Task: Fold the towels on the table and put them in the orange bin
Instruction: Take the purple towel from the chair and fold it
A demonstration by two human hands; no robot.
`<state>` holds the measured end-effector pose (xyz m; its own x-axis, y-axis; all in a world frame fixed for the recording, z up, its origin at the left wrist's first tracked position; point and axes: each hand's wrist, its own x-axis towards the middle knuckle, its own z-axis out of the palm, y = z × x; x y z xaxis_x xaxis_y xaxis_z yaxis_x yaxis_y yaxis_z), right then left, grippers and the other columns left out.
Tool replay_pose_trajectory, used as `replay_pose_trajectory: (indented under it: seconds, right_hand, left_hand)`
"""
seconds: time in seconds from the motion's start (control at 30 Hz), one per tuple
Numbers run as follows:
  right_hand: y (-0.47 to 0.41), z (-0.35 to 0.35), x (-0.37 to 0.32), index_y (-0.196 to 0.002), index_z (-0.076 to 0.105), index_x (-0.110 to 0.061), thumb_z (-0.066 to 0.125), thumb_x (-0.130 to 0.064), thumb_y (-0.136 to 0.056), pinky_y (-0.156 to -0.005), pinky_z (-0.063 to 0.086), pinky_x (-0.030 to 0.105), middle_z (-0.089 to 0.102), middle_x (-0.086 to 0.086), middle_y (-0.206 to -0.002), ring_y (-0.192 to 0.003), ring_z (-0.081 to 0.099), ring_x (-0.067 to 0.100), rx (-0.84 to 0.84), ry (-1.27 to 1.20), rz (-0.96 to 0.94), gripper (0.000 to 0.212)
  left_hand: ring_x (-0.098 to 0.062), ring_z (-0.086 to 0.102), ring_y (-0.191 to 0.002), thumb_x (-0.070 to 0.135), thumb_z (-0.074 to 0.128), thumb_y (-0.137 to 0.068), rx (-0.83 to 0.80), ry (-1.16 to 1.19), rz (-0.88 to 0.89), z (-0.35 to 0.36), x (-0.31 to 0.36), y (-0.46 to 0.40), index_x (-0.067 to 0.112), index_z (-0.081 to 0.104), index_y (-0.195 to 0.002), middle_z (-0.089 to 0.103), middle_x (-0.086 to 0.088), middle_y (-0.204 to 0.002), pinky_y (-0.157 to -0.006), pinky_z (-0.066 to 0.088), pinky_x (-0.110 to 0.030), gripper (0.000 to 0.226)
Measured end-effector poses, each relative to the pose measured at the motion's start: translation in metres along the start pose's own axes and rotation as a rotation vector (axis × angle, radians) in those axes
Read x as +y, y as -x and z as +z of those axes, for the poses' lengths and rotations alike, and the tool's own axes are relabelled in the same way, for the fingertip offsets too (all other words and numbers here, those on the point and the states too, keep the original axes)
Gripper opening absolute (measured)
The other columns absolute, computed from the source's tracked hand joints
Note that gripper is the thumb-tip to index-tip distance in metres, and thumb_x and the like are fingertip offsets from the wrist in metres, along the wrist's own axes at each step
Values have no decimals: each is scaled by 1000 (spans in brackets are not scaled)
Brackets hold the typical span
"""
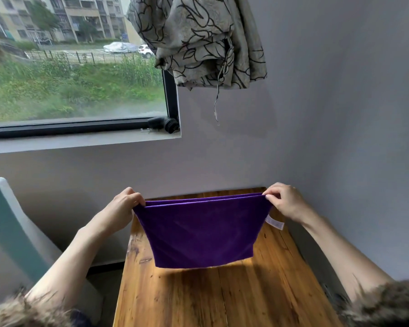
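Left hand (pixel 125 204) and right hand (pixel 284 201) each pinch a top corner of the purple towel (pixel 200 234), 2 layers hanging taut above the table (pixel 198 296), likely squaring edges for another fold.

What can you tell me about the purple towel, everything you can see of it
The purple towel is deep violet, soft and velvety like microfibre. It is doubled over: two edges run side by side along the top. A small white label sticks out at its right edge. It hangs in the air above the wooden table, its lower edge casting a shadow there, apparently clear of the wood. The left hand pinches its top left corner and the right hand its top right corner, stretching the top edge taut.
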<state>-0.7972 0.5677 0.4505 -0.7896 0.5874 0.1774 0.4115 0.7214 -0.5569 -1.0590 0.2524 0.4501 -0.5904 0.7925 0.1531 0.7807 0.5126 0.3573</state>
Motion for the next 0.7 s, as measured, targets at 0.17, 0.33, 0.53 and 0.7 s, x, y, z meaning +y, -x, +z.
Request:
replay_pose_trajectory:
  seconds: [0.17,0.33,0.53,0.7]
  right_hand:
    - [-3,-6,-2,-85,72,-12,62,-5,-86,-66,45,13,66,0,-84,-77,61,11,73,-250,77,13]
    - [-5,-5,-2,-76,67,-23,64,-7,-85,-65,48,10,68,-3,-78,-75,62,11,69,-350,92,19]
    - [-7,-6,-7,-72,65,-29,67,-9,-83,-66,47,16,67,-8,-75,-73,62,9,69,-298,62,23]
    - [-10,-6,-10,-80,68,-20,60,-2,-86,-70,49,17,66,-4,-80,-76,62,10,55,-309,74,20]
  left_hand:
    - [-26,56,-91,-4,45,-92,-42,22,-16,3,0,6,9,69,-99,50,-6,-98,-77,39,-23,28]
    - [-25,57,-94,-1,45,-93,-40,34,1,1,2,10,5,67,-104,54,-11,-104,-81,40,-22,26]
    - [-26,59,-87,-9,51,-87,16,67,-20,3,2,10,4,71,-100,59,-14,-101,-79,42,-24,27]
    - [-28,61,-88,-5,50,-90,9,91,-7,7,-3,9,3,71,-99,60,-16,-100,-78,44,-26,24]
